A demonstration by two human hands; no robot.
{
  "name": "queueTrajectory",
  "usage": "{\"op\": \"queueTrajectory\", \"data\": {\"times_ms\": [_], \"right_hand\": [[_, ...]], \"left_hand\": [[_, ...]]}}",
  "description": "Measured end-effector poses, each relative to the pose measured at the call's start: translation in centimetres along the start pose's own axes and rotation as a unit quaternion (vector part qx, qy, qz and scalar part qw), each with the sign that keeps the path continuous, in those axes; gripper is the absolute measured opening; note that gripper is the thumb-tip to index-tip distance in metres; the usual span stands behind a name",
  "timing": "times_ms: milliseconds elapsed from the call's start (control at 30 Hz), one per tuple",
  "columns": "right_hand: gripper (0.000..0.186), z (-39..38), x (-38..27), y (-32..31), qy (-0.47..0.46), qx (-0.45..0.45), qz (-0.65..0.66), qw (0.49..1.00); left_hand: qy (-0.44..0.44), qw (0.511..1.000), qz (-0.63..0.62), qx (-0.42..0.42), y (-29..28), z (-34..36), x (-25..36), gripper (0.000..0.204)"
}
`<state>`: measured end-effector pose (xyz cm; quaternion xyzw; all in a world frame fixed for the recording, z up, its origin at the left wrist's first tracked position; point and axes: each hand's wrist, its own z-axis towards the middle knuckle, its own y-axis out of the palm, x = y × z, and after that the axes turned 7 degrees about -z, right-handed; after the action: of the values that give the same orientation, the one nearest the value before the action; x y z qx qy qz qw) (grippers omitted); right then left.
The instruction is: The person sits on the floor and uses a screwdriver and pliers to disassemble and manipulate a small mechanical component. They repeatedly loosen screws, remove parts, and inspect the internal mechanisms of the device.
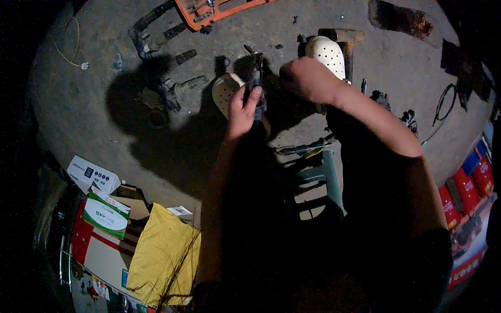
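Note:
My left hand [242, 111] is wrapped round a dark cylindrical tool [257, 70], which stands roughly upright with a metallic upper end. Its thumb presses along the tool's side. To the right, my right hand [309, 79] is closed in a fist, apart from the tool; anything inside its fingers is hidden. Beneath my hands are two cream clogs with holes: the left clog [223, 94] is partly covered by my left hand, and the right clog [325, 53] shows just beyond my right fist.
An orange tool case [201, 23] lies at the far edge. Dark metal parts [169, 94] are scattered left. A grey-green plastic stool [331, 180] is near me. Boxes [107, 214] and a yellow bag [164, 253] fill the lower left; red containers [464, 185] stand right.

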<state>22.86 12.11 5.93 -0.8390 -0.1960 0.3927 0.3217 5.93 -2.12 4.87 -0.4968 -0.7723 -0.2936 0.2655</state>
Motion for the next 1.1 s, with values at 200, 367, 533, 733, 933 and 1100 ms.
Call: {"op": "queueTrajectory", "data": {"times_ms": [200,367,533,733,933,1100], "right_hand": [[0.014,-5.6,-12.1,-13.8,-0.375,0.077,0.073,0.921],[0.014,-6.9,-14.8,-14.7,-0.427,0.123,0.098,0.89],[0.017,-8.9,-14.0,-16.2,-0.369,0.182,0.11,0.905],[0.022,-13.4,-7.6,-17.2,-0.034,0.34,0.157,0.927],[0.025,-22.3,6.5,2.1,0.5,0.379,0.303,0.717],[0.043,-23.5,8.3,13.2,0.556,0.224,0.048,0.799]], "left_hand": [[0.11,0.993,0.04,0.011,-0.1,0.4,-0.7,0.033],[0.095,0.995,0.042,0.008,-0.2,-0.4,0.1,0.034],[0.159,0.96,0.23,0.018,-1.1,0.4,-2.1,0.033],[-0.025,0.992,0.119,0.024,-4.2,1.2,-3.5,0.029],[-0.051,0.992,-0.016,0.114,0.1,-0.6,-0.2,0.033],[-0.021,0.999,0.025,0.021,-1.4,0.1,-1.6,0.026]]}}
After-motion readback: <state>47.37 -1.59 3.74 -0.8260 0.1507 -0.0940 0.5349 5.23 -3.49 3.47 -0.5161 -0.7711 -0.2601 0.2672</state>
